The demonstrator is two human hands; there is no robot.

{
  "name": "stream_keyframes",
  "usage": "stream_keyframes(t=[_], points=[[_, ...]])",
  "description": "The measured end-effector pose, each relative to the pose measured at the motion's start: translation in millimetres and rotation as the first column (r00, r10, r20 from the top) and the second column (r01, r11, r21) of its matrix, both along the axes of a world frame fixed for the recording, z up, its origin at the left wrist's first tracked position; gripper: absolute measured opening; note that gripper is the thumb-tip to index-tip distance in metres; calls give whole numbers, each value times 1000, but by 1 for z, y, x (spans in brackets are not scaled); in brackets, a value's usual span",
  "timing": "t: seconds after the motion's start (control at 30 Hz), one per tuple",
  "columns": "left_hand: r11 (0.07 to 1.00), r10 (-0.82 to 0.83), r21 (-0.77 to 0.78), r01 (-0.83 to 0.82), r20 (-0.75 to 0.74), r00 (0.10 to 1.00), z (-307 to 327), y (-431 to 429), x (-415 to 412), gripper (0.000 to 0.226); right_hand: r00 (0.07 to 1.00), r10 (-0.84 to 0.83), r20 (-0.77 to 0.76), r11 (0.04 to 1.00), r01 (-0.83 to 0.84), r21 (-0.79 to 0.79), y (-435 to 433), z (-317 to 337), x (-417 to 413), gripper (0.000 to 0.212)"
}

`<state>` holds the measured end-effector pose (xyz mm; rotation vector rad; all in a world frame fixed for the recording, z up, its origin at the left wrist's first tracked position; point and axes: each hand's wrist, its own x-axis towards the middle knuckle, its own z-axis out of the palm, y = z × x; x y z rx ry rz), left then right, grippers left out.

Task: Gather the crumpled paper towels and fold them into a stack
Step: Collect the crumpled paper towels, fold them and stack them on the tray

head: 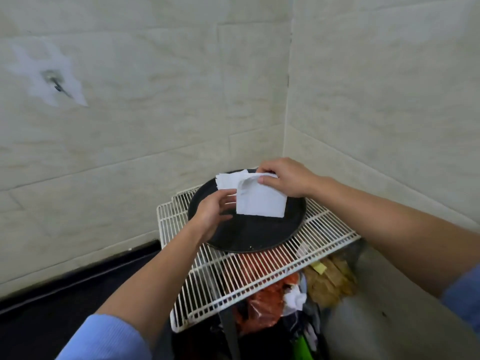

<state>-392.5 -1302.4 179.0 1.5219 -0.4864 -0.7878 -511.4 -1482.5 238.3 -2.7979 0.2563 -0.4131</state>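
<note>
A white folded paper towel [261, 202] hangs over a round black tray [249, 232]. My right hand [281, 179] pinches its top edge from above. More white towel sheets [228, 180] lie behind it, toward the tray's far rim. My left hand [214, 207] holds the towels at their left side, its fingers curled against them and partly hidden behind the sheet.
The tray rests on a white wire rack [259, 268] set in the corner of tiled walls. Under the rack is a bin of trash with a red bag [267, 294], crumpled white paper [294, 298] and brown packaging [330, 281]. A dark counter [65, 294] lies at the left.
</note>
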Motion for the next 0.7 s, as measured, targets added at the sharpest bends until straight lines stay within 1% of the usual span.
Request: stream_keyframes(t=[0.03,0.1,0.2,0.27,0.3,0.37,0.4,0.5,0.6,0.7], points=[[1000,6,-21,-7,-46,999,-2,-5,7,34,1000,6,-10,1000,-5,21,-8,-3,12,18],[1000,16,-11,-17,-60,998,-7,-15,20,35,999,2,-45,999,0,42,-23,-7,35,19],[997,72,19,-73,31,997,-18,-27,32,17,996,10,-84,997,-4,75,-43,-15,66,17],[992,107,54,-113,96,990,-25,-34,39,23,993,34,-114,995,-23,102,-54,-20,87,13],[988,130,62,-138,116,985,-26,-37,41,25,990,42,-137,994,-27,110,-58,-23,98,15],[977,198,54,-206,127,972,-29,-45,49,25,983,58,-177,992,-36,124,-65,-26,119,25],[968,236,54,-244,122,964,-31,-50,53,24,980,70,-189,990,-45,132,-70,-29,130,25],[943,317,69,-324,102,943,-36,-58,65,23,974,103,-201,986,-74,148,-82,-35,160,8],[918,368,113,-379,110,923,-38,-63,72,22,967,108,-231,984,-70,166,-89,-44,187,12],[894,389,172,-413,154,908,-40,-68,80,21,959,110,-262,984,-68,167,-93,-56,207,15]])
